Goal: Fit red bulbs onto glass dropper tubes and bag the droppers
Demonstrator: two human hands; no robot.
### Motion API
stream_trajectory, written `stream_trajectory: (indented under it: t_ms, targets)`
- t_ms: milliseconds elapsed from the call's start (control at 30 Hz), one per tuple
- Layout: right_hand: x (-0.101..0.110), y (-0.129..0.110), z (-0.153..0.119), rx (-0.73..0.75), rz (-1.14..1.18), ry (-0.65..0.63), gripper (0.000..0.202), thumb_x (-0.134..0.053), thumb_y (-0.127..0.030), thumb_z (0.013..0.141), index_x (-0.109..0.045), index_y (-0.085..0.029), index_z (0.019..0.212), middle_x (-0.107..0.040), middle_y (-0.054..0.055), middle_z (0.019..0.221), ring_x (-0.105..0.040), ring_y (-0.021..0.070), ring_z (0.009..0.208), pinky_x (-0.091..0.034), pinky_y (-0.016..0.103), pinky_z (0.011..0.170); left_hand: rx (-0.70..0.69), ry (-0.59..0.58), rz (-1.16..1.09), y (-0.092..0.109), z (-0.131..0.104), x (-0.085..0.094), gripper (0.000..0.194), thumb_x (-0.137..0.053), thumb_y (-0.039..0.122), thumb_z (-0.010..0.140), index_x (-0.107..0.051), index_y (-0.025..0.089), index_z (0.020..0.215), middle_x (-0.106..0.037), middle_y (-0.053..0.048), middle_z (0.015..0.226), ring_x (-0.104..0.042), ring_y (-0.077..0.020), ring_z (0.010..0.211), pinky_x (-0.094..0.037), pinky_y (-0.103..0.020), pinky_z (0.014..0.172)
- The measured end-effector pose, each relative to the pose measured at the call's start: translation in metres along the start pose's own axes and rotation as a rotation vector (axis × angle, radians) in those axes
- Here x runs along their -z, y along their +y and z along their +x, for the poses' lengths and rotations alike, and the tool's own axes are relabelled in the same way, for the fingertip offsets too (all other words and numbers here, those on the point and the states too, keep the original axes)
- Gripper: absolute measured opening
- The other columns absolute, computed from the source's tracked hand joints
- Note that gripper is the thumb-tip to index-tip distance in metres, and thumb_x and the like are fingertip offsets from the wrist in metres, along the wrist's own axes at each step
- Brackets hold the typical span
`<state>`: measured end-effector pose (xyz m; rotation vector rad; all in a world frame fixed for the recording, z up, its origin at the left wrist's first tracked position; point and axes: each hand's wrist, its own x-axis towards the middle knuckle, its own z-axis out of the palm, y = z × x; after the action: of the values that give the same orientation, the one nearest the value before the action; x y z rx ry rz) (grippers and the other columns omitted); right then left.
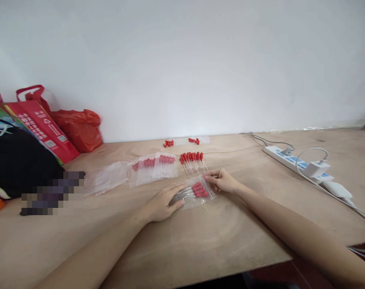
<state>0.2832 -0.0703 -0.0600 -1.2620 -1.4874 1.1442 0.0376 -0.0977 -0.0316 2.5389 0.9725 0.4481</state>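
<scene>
A clear zip bag (189, 204) lies flat on the table with several droppers (199, 189) inside, their red rubber bulbs toward the zip end at the right. My left hand (166, 204) grips the bag's left end, fingers over the top edge and thumb at the lower side, around the pale dropper tubes. At the upper right corner, my right hand (223, 180) pinches the zip edge between thumb and fingers. Just beyond the bag, a row of loose droppers (192, 162) lies side by side, bulbs pointing away from me.
Filled bags (164, 166) overlap left of the loose droppers, beside flat clear bags (107, 178). Red bulbs (168, 143) lie near the wall. A power strip (286, 158) with cables stands right. Red shopping bags (76, 128) and a black bag (22, 164) occupy the left.
</scene>
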Motion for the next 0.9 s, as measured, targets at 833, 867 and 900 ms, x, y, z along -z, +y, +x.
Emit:
stream_trajectory:
  t_ms: [833, 867, 900]
  targets:
    - [0.007, -0.017, 0.091, -0.205, -0.158, 0.427, 0.044, -0.052, -0.018, 0.068, -0.040, -0.012, 0.110, -0.047, -0.004, 0.052, -0.044, 0.0095, 0.040, -0.033, 0.020, 0.036, -0.028, 0.012, -0.045, -0.005, -0.004, -0.003, 0.029, -0.047, 0.031, 0.081, -0.047, 0.021, 0.108, -0.045, -0.007, 0.126, -0.041, -0.0200, 0.115, -0.033, -0.036, 0.096]
    - [0.011, -0.018, 0.083, -0.171, -0.122, 0.442, 0.048, -0.049, -0.017, 0.070, -0.034, -0.014, 0.115, -0.046, -0.005, 0.055, -0.043, 0.0086, 0.040, -0.034, 0.019, 0.036, -0.025, 0.012, -0.052, -0.004, -0.004, -0.002, 0.027, -0.047, 0.030, 0.081, -0.047, 0.021, 0.107, -0.045, -0.007, 0.125, -0.041, -0.0201, 0.115, -0.034, -0.036, 0.095]
    - [0.015, -0.018, 0.073, -0.136, -0.089, 0.457, 0.050, -0.046, -0.017, 0.071, -0.029, -0.016, 0.118, -0.046, -0.006, 0.057, -0.043, 0.0078, 0.040, -0.035, 0.019, 0.037, -0.024, 0.012, -0.060, -0.003, -0.004, -0.002, 0.025, -0.047, 0.030, 0.081, -0.047, 0.021, 0.105, -0.046, -0.007, 0.124, -0.041, -0.0201, 0.115, -0.034, -0.036, 0.094]
